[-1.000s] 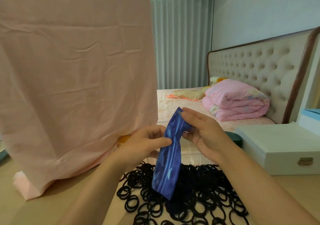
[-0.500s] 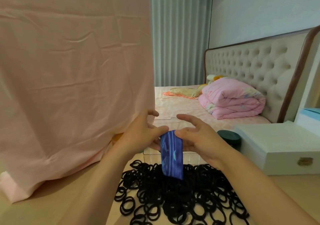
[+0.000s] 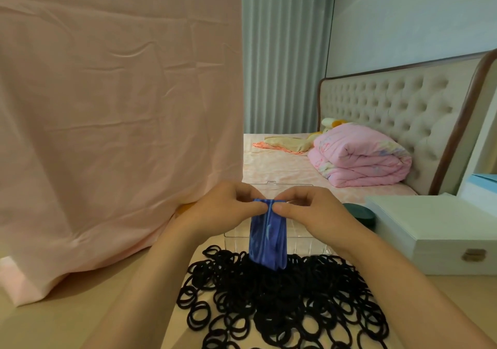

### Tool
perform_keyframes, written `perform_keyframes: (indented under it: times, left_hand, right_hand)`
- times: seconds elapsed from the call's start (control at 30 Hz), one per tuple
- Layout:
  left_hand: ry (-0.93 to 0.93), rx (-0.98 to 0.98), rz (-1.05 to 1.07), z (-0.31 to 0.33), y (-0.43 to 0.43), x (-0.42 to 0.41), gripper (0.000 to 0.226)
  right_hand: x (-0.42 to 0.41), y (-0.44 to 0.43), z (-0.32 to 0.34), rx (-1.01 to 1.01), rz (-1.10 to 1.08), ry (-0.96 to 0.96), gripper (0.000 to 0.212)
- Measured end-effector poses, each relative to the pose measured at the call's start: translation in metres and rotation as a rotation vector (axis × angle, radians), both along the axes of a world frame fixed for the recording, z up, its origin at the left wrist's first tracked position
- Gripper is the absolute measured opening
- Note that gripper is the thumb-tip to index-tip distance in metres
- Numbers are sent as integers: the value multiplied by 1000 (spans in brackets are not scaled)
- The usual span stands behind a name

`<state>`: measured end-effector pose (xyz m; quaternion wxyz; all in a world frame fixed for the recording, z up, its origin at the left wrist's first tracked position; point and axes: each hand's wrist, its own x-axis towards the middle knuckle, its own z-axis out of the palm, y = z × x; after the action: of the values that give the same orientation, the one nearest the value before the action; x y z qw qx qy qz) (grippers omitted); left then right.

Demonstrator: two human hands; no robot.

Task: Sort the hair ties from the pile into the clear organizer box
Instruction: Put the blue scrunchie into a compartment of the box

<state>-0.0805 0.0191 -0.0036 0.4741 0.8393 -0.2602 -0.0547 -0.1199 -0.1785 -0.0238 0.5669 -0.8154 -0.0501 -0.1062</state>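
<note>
Both the left hand [image 3: 223,208] and right hand [image 3: 312,211] pinched the top edge of a blue band [image 3: 267,237], which hung above the black hair ties [image 3: 282,303] before the clear organizer box [image 3: 304,243].

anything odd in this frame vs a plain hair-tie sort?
Yes. Both hands, left hand and right hand, pinch a blue fabric piece, not a tie, above the black hair ties. Those sprawl loose on the table against the clear organizer box. No ties visible inside the box.
</note>
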Motion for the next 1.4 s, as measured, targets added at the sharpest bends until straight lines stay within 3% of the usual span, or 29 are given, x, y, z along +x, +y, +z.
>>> perform_keyframes:
  times: [0.17,0.3,0.43,0.67,0.97,1.07,1.23,1.4]
  left_hand:
    - [144,-267,22,-9,-9,4,18]
    - [274,-409,89,-15,-14,7,25]
    - [420,-280,-75,-25,-13,10,35]
    - [315,-276,70,-29,-18,12,23]
    - [476,-471,-32,-27,-19,11,24]
    - [425,-400,1,-31,-21,11,23]
    - [433,-461,-13,-30,-18,10,21]
    - [527,-541,-94,-22,-16,8,18]
  right_hand:
    - [-1,-4,-3,52,164,204,23]
    - [1,-6,-7,145,137,254,19]
    - [3,-6,-8,315,121,273,20]
    - [2,-5,-8,159,85,255,19]
    - [11,-10,-16,460,116,241,21]
    - [12,-7,-20,463,117,266,20]
    - [11,-7,-21,458,137,223,16]
    - [8,-8,-13,548,181,175,35]
